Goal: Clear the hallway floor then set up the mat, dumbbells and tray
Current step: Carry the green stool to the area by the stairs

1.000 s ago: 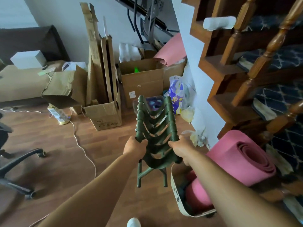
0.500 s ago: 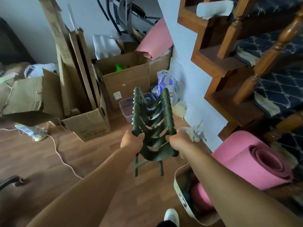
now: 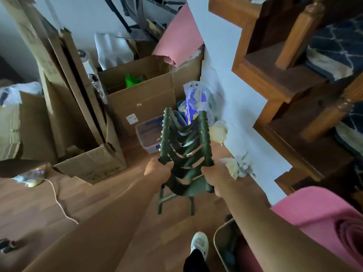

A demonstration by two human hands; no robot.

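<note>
Fingers of left hand (image 3: pixel 157 169) curled tight round the left rail of the green folding stool (image 3: pixel 184 152). Fingers of right hand (image 3: pixel 213 177) clamped likewise on the right rail. Both arms out in front.

Stool tilted away from the body, strap seat facing up, legs hanging below the hands. Appears lifted clear of the wooden floor (image 3: pixel 98 203), though contact at the feet is hard to judge.

Ahead: clear plastic tub (image 3: pixel 147 134), open cardboard box (image 3: pixel 141 99), flattened cartons leaning on the wall. White cord (image 3: pixel 59 201) trails across the boards at left.

Right of the arm: pink mat (image 3: pixel 318 218), rolled up, lying by the staircase (image 3: pixel 275 79). Below it a pale curved rim, possibly the tray (image 3: pixel 217 238), with dark contents. Cannot tell if those are dumbbells.

Judgement: early, clearing phase. Stool in transit and cord on the floor. Mat not unrolled, and nothing of the setup is laid out yet.
</note>
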